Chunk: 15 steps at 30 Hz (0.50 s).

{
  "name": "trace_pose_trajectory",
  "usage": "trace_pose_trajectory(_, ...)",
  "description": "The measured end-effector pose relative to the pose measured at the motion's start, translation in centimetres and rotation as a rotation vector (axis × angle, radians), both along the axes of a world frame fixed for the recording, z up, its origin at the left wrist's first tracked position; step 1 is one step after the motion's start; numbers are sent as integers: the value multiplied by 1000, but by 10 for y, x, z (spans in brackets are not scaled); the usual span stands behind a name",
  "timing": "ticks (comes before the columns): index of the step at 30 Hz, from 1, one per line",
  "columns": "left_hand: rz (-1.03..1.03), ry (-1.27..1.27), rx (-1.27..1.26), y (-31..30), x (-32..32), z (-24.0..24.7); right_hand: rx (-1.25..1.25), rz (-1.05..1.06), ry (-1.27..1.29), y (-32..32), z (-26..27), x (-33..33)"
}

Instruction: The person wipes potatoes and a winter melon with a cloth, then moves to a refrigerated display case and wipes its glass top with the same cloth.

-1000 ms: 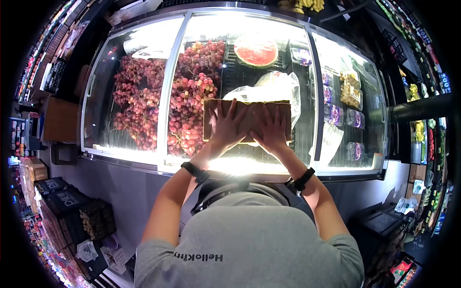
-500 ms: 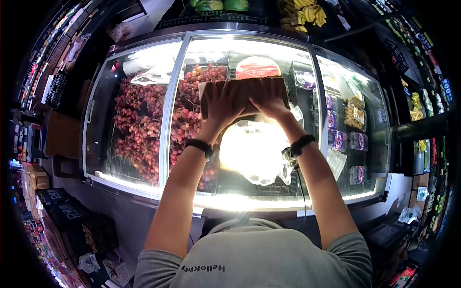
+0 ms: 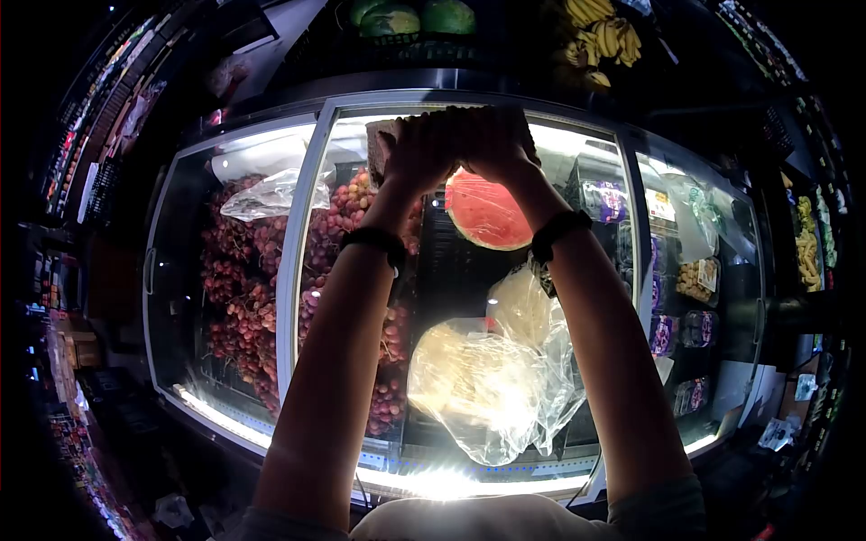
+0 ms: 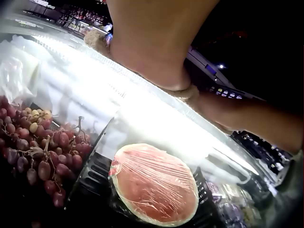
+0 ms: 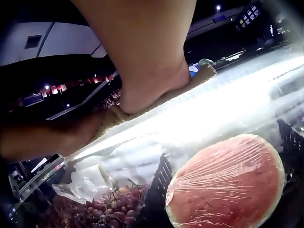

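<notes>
Both hands press on a folded brown cloth [image 3: 379,151] at the far edge of a chiller's glass lid. My left hand [image 3: 420,155] lies on the cloth's left part, my right hand [image 3: 496,149] on its right part, close together. In the head view the fingers are dark and hard to make out. The left wrist view shows the cloth's fuzzy edge [image 4: 97,43] under the palm. Beneath the glass, just nearer than the hands, sits a cut watermelon [image 3: 487,212] in cling film.
Red grapes [image 3: 239,270] fill the chiller's left side. Clear plastic bags [image 3: 487,379] lie near the front, and packed punnets [image 3: 663,334] stand at the right. A metal frame [image 3: 298,252] divides the glass. Whole watermelons [image 3: 388,18] and bananas [image 3: 613,36] sit beyond the chiller.
Both hands have slid the cloth away from the body, from the near part of the glass past the watermelon to the far edge. The arms have stretched out and the head view has shifted forward.
</notes>
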<state>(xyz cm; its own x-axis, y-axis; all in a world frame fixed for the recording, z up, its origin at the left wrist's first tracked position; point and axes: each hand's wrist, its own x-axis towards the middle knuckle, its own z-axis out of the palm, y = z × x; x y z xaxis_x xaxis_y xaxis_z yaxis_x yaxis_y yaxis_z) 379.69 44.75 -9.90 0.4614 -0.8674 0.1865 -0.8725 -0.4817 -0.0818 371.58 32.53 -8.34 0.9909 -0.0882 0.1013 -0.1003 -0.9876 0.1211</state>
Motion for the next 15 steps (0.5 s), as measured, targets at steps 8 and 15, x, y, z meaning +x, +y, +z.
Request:
trace_pose_trajectory(8,106,199,-51,1,-4,10,-135,156,-384,-5,-13,1)
trace_pose_trajectory(15,-18,237,-152,45,-49,19,282,-113,-2,43,24,-51)
